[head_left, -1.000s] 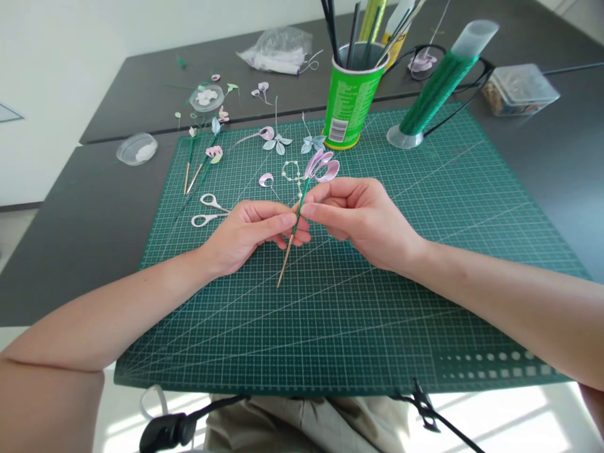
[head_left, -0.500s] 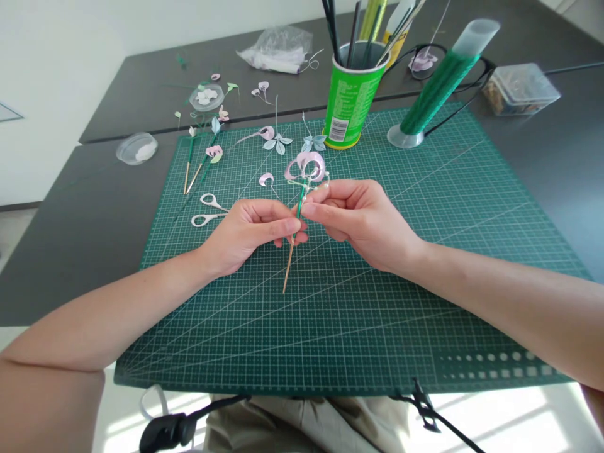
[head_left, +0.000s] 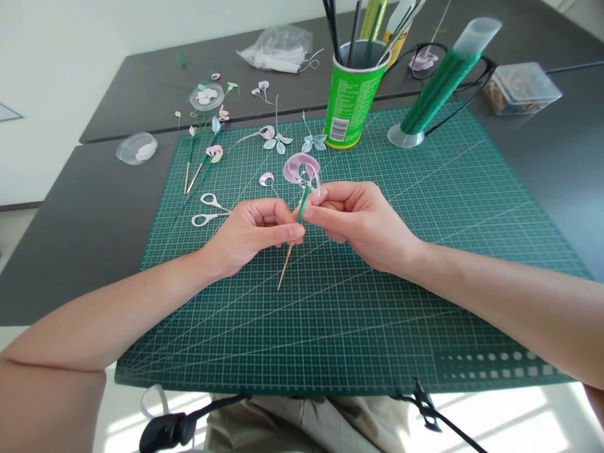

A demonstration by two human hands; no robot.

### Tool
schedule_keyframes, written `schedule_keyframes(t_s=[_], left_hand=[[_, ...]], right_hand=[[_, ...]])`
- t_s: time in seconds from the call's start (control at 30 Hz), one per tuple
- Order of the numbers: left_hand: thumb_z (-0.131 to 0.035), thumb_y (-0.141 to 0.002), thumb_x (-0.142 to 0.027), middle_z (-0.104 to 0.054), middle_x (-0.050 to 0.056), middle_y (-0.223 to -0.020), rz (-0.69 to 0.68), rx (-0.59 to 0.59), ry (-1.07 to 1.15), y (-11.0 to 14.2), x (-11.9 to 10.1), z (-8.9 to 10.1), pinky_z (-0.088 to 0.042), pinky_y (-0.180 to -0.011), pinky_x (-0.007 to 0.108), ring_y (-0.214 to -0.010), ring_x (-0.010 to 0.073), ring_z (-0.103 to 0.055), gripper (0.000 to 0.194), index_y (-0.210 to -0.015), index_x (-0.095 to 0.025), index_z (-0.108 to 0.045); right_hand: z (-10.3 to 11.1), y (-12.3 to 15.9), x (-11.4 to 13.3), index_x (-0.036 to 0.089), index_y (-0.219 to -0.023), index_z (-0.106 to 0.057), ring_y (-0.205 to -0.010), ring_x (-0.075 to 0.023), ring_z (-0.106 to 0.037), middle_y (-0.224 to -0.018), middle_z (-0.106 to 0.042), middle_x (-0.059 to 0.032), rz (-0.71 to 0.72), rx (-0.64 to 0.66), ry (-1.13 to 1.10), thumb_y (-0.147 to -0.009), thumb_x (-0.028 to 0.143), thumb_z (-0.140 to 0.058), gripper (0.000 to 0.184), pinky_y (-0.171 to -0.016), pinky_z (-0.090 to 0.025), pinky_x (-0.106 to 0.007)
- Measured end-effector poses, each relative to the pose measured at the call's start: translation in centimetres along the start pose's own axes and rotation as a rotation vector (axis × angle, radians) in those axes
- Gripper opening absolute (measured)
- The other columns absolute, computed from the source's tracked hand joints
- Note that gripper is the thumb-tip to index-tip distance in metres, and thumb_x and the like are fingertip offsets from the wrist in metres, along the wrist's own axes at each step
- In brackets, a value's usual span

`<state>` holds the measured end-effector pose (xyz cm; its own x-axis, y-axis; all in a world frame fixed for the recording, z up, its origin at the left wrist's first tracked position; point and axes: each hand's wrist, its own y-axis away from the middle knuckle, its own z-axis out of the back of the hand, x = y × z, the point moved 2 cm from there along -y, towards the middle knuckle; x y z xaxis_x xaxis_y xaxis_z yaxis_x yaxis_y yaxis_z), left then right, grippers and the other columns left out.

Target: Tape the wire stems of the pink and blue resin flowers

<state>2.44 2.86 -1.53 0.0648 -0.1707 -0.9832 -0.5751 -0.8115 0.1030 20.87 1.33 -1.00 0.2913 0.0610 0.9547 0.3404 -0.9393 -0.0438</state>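
Between my hands an artificial flower [head_left: 297, 168] with curled lilac petals tilts on a thin wooden stick wrapped in green near the top. My left hand [head_left: 258, 233] is closed, pinching the stick [head_left: 285, 269] between thumb and fingers at the lower end of the green part. My right hand [head_left: 357, 220] is closed too, thumb and forefinger pinching the green-wrapped stem [head_left: 304, 202] just under the petals. Small pale beads show by its fingertips. White-handled scissors [head_left: 207, 210] lie beside my left hand, their blades hidden behind it. A loose lilac petal on wire [head_left: 267, 180] lies just beyond.
A green cutting mat [head_left: 358, 327] covers the desk's front. Behind stand a green can [head_left: 353, 104] of sticks and a tilted clear tube [head_left: 438, 88] with green contents. Finished stems [head_left: 198, 167], blue flowers [head_left: 278, 143], small dishes [head_left: 136, 148] and a plastic box [head_left: 523, 88] lie around.
The flower has turned about its stem, so its petals face another way and most of the beads are now hidden. The stick's lower tip has swung slightly left.
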Motion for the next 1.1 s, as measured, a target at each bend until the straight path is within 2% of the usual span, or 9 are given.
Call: schedule_keyframes(t_s=[0.2,0.33,0.5,0.8,0.93,1.1], left_hand=[[-0.102,-0.073,-0.034,-0.067,-0.003,-0.065,-0.075,-0.043,-0.054,0.07,-0.25,-0.25,-0.047,-0.058,0.017,-0.059,0.0066,-0.055,0.038,-0.066,-0.017,-0.068],[-0.103,-0.071,-0.037,-0.060,-0.004,-0.062,-0.097,-0.081,-0.094,-0.03,-0.15,-0.14,-0.041,-0.053,0.017,-0.057,0.0068,-0.048,0.043,-0.065,-0.017,-0.065],[-0.102,-0.071,-0.039,-0.054,-0.005,-0.059,-0.117,-0.105,-0.121,-0.08,-0.12,-0.11,-0.035,-0.050,0.019,-0.054,0.0070,-0.042,0.046,-0.064,-0.018,-0.062],[-0.101,-0.074,-0.042,-0.052,-0.005,-0.058,-0.128,-0.131,-0.167,0.04,-0.19,-0.27,-0.034,-0.048,0.023,-0.053,0.0090,-0.043,0.047,-0.066,-0.020,-0.060],[-0.099,-0.077,-0.042,-0.055,-0.005,-0.061,-0.138,-0.128,-0.170,0.16,-0.23,-0.27,-0.037,-0.050,0.022,-0.054,0.0094,-0.047,0.046,-0.068,-0.020,-0.059],[-0.097,-0.079,-0.039,-0.053,-0.006,-0.060,-0.107,-0.095,-0.153,0.14,-0.22,-0.16,-0.037,-0.050,0.021,-0.054,0.0085,-0.046,0.045,-0.069,-0.020,-0.058]], right_hand=[[-0.02,-0.01,-0.09,0.015,-0.074,-0.070,-0.052,-0.0039,-0.039,-0.055,-0.047,0.0089,0.031,0.011,0.020,-0.081,0.030,-0.093,0.029,-0.048,-0.029,-0.022],[0.02,0.01,-0.14,0.015,-0.074,-0.071,-0.051,-0.0034,-0.034,-0.053,-0.044,0.0100,0.046,0.005,0.013,-0.082,0.027,-0.092,0.026,-0.047,-0.028,-0.023],[-0.04,-0.04,-0.19,0.015,-0.073,-0.071,-0.052,-0.0037,-0.036,-0.052,-0.042,0.0107,0.060,-0.004,-0.004,-0.082,0.024,-0.092,0.025,-0.048,-0.029,-0.023],[0.10,-0.11,-0.38,0.014,-0.074,-0.071,-0.049,-0.0029,-0.030,-0.052,-0.043,0.0104,0.038,0.001,-0.007,-0.081,0.026,-0.093,0.025,-0.045,-0.021,-0.024],[0.30,-0.19,-0.57,0.015,-0.075,-0.071,-0.047,-0.0026,-0.027,-0.051,-0.042,0.0106,0.010,0.010,-0.008,-0.080,0.027,-0.093,0.026,-0.043,-0.017,-0.024],[0.25,-0.17,-0.60,0.015,-0.073,-0.073,-0.048,-0.0030,-0.032,-0.051,-0.045,0.0096,0.022,0.006,-0.017,-0.080,0.027,-0.094,0.026,-0.044,-0.022,-0.023]])
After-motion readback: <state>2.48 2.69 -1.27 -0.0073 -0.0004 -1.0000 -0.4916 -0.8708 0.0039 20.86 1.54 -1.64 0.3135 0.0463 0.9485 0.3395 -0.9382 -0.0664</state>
